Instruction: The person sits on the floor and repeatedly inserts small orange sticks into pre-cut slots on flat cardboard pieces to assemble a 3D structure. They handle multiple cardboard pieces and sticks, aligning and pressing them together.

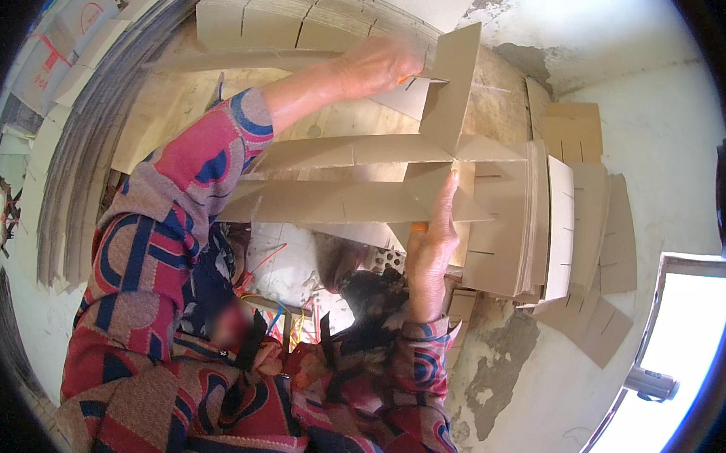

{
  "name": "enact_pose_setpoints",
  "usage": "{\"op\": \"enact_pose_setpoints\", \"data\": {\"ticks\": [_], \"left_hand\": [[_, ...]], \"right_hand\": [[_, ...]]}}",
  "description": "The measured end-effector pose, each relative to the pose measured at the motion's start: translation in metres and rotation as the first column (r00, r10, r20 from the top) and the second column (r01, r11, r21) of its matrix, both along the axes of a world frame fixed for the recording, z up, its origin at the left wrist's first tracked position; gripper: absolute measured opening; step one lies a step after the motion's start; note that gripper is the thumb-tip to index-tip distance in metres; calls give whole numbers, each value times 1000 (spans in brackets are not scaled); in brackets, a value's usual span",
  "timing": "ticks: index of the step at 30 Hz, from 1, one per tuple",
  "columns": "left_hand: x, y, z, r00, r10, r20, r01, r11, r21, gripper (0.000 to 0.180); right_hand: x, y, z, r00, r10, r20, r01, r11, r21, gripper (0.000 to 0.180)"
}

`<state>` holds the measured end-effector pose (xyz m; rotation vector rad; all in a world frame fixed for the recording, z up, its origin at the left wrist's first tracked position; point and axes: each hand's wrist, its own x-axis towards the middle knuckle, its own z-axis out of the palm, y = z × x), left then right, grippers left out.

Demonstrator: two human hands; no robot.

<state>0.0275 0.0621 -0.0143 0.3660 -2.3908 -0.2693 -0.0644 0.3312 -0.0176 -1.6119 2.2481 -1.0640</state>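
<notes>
A cardboard divider of long brown strips, one of them the near strip, lies before me with a crosswise strip standing through the slots. My left hand, slightly blurred, is closed at the far side on another long cardboard strip, whose end meets the crosswise strip. On the near side my right hand grips the crosswise strip's lower end, one finger stretched up along it. Orange coverings show on fingertips of both hands. The exact grip of the left fingers is partly hidden.
Stacked slotted cardboard sheets stand to the right, with more loose sheets beyond. Another cardboard pile lies at the far side of the wooden board. Tall stacks line the left. A wall rises at right.
</notes>
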Motion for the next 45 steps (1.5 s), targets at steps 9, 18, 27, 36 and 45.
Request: {"op": "enact_pose_setpoints", "data": {"ticks": [9,18,27,36,45], "left_hand": [[4,8,8,994,37,107,-44,997,64,8],[10,9,-5,993,-28,-115,41,993,109,14],[31,9,2,966,-76,246,20,975,223,25],[56,0,-21,985,-83,-152,117,967,228,19],[155,144,59,990,111,86,-126,972,197,31]], "right_hand": [[2,8,11,1000,10,3,-10,997,76,77],[2,14,29,999,38,-2,-37,978,206,82],[-21,13,31,941,190,-281,-82,931,355,79],[-86,26,13,962,226,-151,-177,943,283,59],[-200,77,-23,580,-152,-801,588,758,282,38]]}}
